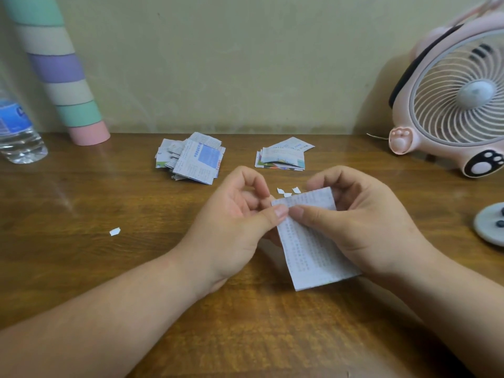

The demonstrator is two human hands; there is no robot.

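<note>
Slip [311, 241] above mid tabletop [81, 200], long axis far-to-near, near end angled right. L hand [237, 222] & R hand [362, 222] both pinch its far end, thumbs on top.

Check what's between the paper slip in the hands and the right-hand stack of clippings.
Head view: three small white paper scraps lie on the wooden table just beyond the slip, short of the right stack; otherwise bare wood.
</note>
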